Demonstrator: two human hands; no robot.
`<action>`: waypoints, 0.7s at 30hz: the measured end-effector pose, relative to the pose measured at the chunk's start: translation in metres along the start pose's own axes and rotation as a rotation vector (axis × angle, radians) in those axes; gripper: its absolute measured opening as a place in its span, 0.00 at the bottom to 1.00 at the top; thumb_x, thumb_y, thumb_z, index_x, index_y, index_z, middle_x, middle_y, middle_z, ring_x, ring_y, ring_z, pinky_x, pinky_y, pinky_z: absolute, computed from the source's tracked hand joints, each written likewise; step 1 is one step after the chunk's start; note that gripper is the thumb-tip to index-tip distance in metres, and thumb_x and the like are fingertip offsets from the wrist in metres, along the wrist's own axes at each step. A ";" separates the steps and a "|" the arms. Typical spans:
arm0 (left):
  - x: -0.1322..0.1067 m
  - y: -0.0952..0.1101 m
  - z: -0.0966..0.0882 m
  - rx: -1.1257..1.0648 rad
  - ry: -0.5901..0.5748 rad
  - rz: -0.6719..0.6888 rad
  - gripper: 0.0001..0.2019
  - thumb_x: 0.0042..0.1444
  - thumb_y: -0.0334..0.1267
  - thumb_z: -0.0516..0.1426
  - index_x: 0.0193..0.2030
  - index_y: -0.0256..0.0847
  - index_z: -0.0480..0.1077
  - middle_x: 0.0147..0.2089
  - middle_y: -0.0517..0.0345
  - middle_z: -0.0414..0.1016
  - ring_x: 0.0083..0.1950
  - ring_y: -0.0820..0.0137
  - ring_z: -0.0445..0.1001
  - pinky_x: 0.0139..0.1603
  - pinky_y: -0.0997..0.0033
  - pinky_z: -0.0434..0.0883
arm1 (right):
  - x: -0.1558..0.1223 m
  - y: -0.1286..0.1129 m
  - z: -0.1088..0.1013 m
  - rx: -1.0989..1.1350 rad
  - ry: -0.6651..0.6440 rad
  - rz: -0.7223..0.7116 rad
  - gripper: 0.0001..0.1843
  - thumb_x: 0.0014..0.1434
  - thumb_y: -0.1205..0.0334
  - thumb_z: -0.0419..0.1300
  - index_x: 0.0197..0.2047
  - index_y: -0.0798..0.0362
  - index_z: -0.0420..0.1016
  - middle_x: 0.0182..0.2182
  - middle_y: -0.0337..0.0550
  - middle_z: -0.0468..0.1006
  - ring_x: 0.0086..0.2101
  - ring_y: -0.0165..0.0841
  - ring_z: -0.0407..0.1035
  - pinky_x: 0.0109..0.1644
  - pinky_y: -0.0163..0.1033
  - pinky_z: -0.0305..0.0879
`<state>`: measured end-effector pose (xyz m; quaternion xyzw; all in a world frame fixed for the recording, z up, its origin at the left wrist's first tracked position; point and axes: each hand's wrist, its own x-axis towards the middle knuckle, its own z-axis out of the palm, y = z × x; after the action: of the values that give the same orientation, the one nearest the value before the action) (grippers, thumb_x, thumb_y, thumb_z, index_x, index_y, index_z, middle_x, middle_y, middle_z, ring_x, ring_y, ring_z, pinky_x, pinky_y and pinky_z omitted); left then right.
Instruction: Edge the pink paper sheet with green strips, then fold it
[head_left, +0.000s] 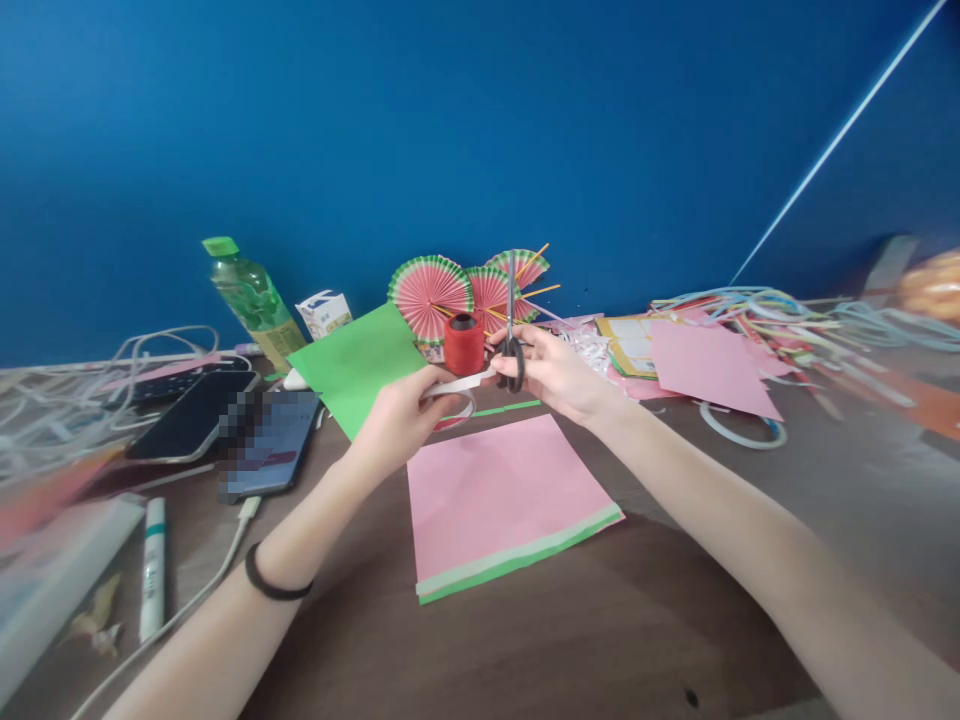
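Note:
My left hand (397, 420) is closed on a roll of white tape (469, 408), whose loose end stretches across to the right. In my right hand (559, 372) are black-handled scissors (512, 300), blades pointing up; its fingertips also meet the free end of the tape. Below both hands lies a pink paper sheet (502, 480) with a white band and a green strip (540, 553) along its near edge. Behind my hands stands a red thread spool (463, 350). A green paper sheet (360, 365) lies left of it, partly behind my left hand.
Pleated watermelon-patterned paper fans (429, 290) lean near the blue wall. To the left are a green-capped bottle (259, 300), two phones (274, 440), a marker (153, 570) and a white cable. Pink paper (712, 365), paper scraps and coloured tubing (750, 300) lie to the right.

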<state>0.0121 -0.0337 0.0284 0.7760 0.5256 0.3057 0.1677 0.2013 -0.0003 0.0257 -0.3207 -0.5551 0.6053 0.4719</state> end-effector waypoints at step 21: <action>0.014 -0.044 -0.026 0.240 0.270 -0.150 0.14 0.50 0.47 0.52 0.37 0.42 0.71 0.27 0.59 0.73 0.26 0.70 0.65 0.28 0.74 0.59 | -0.013 0.013 0.000 -0.910 -0.755 0.007 0.24 0.39 0.76 0.54 0.41 0.47 0.66 0.40 0.36 0.74 0.38 0.29 0.67 0.35 0.30 0.61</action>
<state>-0.0328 -0.0048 0.0270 0.7009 0.6326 0.3286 0.0244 0.2026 -0.0117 0.0109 -0.2548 -0.8875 0.3800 0.0547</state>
